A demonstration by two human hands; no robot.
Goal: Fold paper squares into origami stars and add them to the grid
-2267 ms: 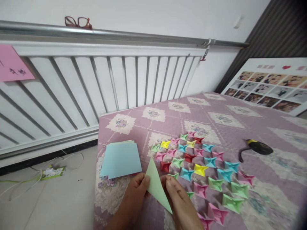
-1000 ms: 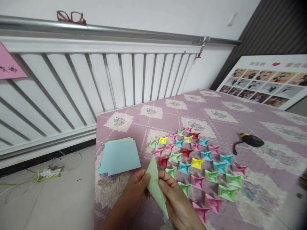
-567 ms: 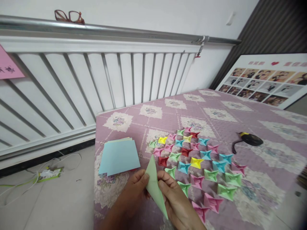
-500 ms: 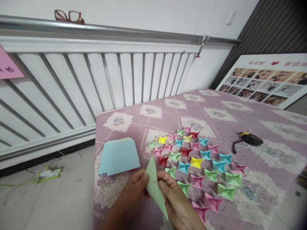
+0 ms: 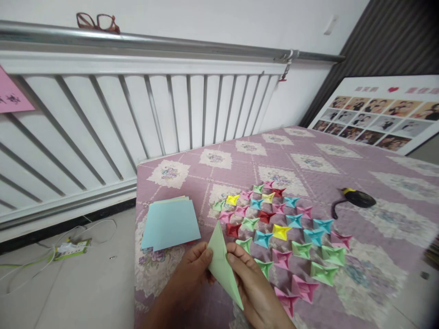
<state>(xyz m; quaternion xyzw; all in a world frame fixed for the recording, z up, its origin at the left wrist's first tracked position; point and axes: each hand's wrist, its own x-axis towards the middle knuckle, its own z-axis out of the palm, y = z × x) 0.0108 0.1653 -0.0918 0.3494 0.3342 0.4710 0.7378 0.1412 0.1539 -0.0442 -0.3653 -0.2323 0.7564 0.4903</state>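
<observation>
A folded sheet of light green paper (image 5: 222,269) is held up between my two hands, one point upward and another down to the right. My left hand (image 5: 195,265) pinches its left edge, thumb on the near face. On the right edge, my right hand (image 5: 248,274) grips it with the thumb in front and the fingers behind. Just beyond and to the right stand several folded paper stars, among them a yellow star (image 5: 281,232), a red star (image 5: 233,230) and a pink star (image 5: 281,259). A stack of light blue paper (image 5: 173,225) lies left of my hands.
The purple floral tablecloth (image 5: 192,187) covers the table. A black object with a strap (image 5: 358,198) lies at the right. Behind the table are a white radiator (image 5: 178,109) and a photo board (image 5: 373,109). A power strip (image 5: 72,249) with cables sits on the floor at left.
The green paper has turned slightly in my hands, its lower tip shifting a little to the right. Both hands keep their hold, and the stars and stack look unmoved.
</observation>
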